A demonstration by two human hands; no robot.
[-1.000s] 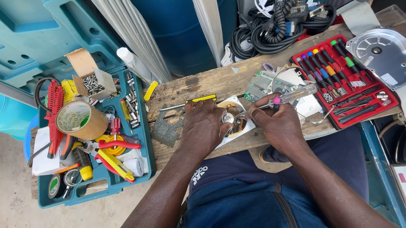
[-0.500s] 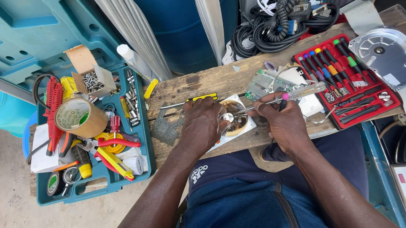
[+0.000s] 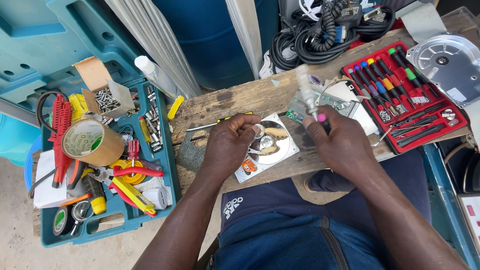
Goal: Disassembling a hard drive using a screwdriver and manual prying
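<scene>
Heads up, your left hand [image 3: 227, 146] pins the opened hard drive [image 3: 266, 145] while your right hand [image 3: 340, 141] grips a precision screwdriver [image 3: 309, 97], so one slip could scratch the platter.

The toolbox [image 3: 166, 170] on the left is teal blue. In it lie a brown tape roll [image 3: 92, 141], red pliers [image 3: 136, 171] and a yellow knife [image 3: 132, 192]. The screwdriver set [image 3: 458, 121] on the right has a red tray with black tools. The bench [image 3: 238, 100] is brown wood. The metal drive [image 3: 264, 144] is shiny silver. The screwdriver [image 3: 309, 97] has a pink tip. The cables [image 3: 322, 34] at the far side are black.
</scene>
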